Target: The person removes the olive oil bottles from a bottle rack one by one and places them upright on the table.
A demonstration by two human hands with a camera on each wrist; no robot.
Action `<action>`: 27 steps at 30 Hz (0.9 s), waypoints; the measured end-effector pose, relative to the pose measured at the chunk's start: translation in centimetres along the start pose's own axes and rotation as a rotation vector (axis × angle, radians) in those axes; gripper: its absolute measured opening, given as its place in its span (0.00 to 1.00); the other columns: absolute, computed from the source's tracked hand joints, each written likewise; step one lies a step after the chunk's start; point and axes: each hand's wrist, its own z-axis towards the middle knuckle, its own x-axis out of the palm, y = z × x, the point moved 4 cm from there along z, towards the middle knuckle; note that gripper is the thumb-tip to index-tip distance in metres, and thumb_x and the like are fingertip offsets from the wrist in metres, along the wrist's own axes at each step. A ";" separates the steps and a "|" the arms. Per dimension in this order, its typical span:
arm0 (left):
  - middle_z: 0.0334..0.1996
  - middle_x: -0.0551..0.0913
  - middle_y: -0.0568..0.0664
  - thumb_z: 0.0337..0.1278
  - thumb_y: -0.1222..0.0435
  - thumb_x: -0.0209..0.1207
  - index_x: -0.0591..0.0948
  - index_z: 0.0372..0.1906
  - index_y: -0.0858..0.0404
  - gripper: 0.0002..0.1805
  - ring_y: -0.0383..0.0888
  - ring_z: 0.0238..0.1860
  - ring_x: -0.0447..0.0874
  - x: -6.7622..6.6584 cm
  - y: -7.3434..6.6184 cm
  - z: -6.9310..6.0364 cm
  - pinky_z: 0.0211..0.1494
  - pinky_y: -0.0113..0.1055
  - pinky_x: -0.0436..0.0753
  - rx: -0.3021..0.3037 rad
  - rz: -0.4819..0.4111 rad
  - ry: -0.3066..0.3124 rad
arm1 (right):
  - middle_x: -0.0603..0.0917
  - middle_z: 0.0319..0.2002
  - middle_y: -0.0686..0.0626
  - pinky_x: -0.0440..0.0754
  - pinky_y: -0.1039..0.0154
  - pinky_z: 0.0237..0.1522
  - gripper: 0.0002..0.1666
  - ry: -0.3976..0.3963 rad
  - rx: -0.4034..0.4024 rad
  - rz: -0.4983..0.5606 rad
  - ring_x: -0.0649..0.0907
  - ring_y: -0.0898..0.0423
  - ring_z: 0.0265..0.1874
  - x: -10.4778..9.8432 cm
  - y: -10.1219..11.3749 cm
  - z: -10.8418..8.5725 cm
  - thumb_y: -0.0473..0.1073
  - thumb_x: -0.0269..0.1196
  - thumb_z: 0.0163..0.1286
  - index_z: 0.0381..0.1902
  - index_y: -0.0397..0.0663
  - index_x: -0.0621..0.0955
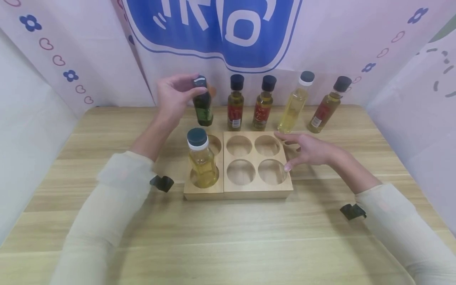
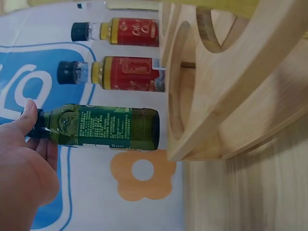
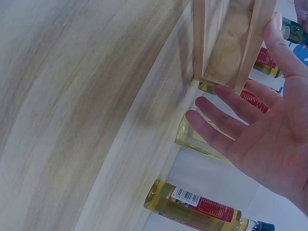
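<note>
My left hand (image 1: 176,93) pinches a dark green glass bottle (image 2: 106,126) by its black cap and neck. The bottle is upright behind the wooden bottle rack (image 1: 258,194), and its base appears raised off the table. My right hand (image 1: 311,149) is spread at the rack's right side, thumb and forefinger touching its edge, the other fingers loosely extended in the right wrist view. A clear bottle of yellow oil (image 1: 204,168) with a dark green cap stands in the rack's front left hole. The other holes hold nothing.
Behind the rack stand two red-labelled oil bottles (image 1: 235,111) (image 1: 262,113), a clear yellow-oil bottle (image 1: 293,109) and, farthest right, another red-labelled bottle (image 1: 325,111). A printed cloth (image 1: 185,67) hangs along the back of the wood-grain table (image 1: 228,237).
</note>
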 end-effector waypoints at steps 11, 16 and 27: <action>0.52 0.88 0.59 0.47 0.79 0.76 0.88 0.48 0.68 0.20 0.47 0.50 0.89 0.4 2.5 1.1 0.59 0.34 0.85 -0.052 0.017 0.000 | 0.58 0.80 0.34 0.69 0.32 0.69 0.65 -0.003 0.010 0.009 0.68 0.30 0.72 0.0 -0.3 0.0 0.49 0.81 0.55 0.81 0.38 0.57; 0.55 0.87 0.59 0.48 0.78 0.75 0.85 0.53 0.73 0.23 0.48 0.53 0.88 0.4 3.5 1.4 0.60 0.33 0.84 -0.053 0.076 0.004 | 0.57 0.80 0.34 0.69 0.31 0.68 0.64 -0.002 -0.002 0.027 0.68 0.29 0.72 0.1 -0.2 0.0 0.47 0.80 0.55 0.81 0.37 0.57; 0.57 0.86 0.59 0.49 0.78 0.74 0.84 0.55 0.72 0.24 0.50 0.56 0.87 0.4 4.6 1.5 0.60 0.32 0.84 -0.115 0.100 -0.019 | 0.57 0.80 0.35 0.69 0.31 0.69 0.64 -0.003 0.000 0.033 0.68 0.30 0.72 0.2 -0.2 -0.1 0.48 0.80 0.56 0.81 0.38 0.57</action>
